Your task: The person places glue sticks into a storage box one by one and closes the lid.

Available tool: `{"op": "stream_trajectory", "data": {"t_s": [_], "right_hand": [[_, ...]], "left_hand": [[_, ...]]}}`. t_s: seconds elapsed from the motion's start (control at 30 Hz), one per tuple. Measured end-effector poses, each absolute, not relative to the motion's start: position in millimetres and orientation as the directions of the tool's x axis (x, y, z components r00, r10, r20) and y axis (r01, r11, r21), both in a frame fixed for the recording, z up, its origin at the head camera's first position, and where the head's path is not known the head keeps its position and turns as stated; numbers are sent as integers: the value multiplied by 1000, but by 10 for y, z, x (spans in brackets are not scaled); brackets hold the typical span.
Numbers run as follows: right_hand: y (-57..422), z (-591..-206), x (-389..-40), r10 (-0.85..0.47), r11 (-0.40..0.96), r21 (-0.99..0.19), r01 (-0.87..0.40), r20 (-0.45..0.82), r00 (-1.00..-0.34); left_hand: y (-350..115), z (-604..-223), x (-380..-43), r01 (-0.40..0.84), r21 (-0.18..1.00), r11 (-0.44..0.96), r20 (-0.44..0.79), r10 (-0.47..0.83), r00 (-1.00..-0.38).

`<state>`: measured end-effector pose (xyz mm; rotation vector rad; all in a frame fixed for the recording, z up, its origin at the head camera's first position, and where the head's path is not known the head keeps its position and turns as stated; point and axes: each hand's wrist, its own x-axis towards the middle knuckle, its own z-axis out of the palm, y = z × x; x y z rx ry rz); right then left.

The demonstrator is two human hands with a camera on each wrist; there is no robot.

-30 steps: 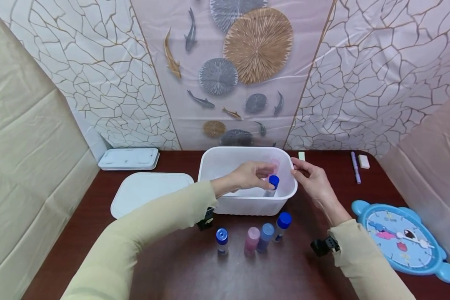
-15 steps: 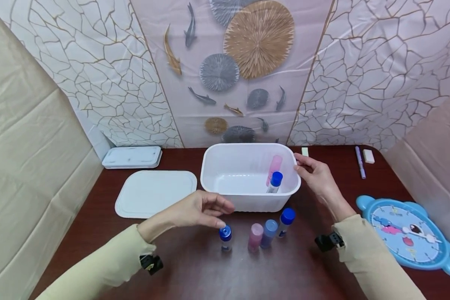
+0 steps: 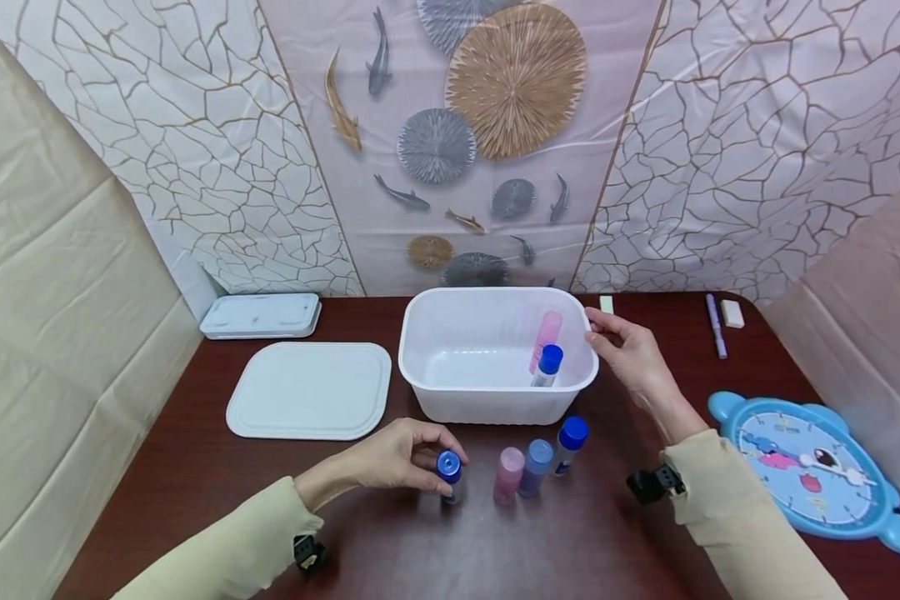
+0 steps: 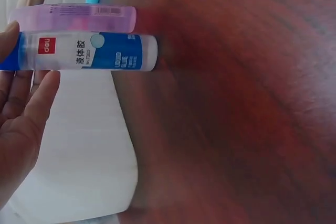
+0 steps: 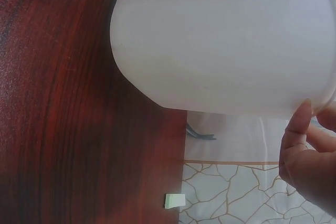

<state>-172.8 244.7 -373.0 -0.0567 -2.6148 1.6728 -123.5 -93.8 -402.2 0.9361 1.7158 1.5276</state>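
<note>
On the table, my left hand (image 3: 397,454) holds a clear liquid glue bottle (image 3: 450,479) by its blue cap, thumb on one side and fingers on the other. Its blue and white label faces the left wrist view, where a pinkish-purple bottle (image 4: 79,18) shows behind it. My right hand (image 3: 637,358) grips the right end of a white plastic bin (image 3: 495,408) at the rim. A pink bottle (image 3: 546,337) and a blue-capped glue bottle (image 3: 547,367) lean inside the bin. Before it stand a pink bottle (image 3: 508,477), a translucent blue bottle (image 3: 536,469) and another blue-capped bottle (image 3: 572,442).
A white lid (image 3: 311,392) lies left of the bin, with a white case (image 3: 261,316) behind it. At right are a blue clock-face toy (image 3: 802,467), a purple pen (image 3: 716,327) and a white eraser (image 3: 732,313). A pale green block (image 3: 606,303) lies behind the bin.
My left hand has left the blue-capped bottle in the bin, come back toward the front left and taken hold of the leftmost standing glue bottle. My right hand stays at the bin's rim.
</note>
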Motion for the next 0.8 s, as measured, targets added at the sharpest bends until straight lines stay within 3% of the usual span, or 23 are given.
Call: {"op": "stream_trajectory", "data": {"t_s": [0.2, 0.33, 0.47, 0.6, 0.8], "right_hand": [[2451, -3736, -1729, 49, 421, -907, 13, 9, -999], [2453, -3736, -1726, 52, 417, -909, 22, 0, -999], [2453, -3725, -1721, 54, 420, -907, 30, -8, -998], [2446, -3723, -1715, 61, 432, -901, 34, -9, -998], [2453, -3720, -1715, 61, 411, -911, 37, -13, -998]], "left_hand": [[-897, -3674, -1374, 111, 993, 40, 28, 832, -555], [-833, -3240, -1596, 200, 979, 29, 110, 756, -645], [-678, -2959, -1895, 197, 980, 23, 143, 608, -781], [-405, -3018, -2179, 142, 989, 43, 108, 451, -886], [1, -3464, -2395, 39, 991, 131, -9, 352, -936]]}}
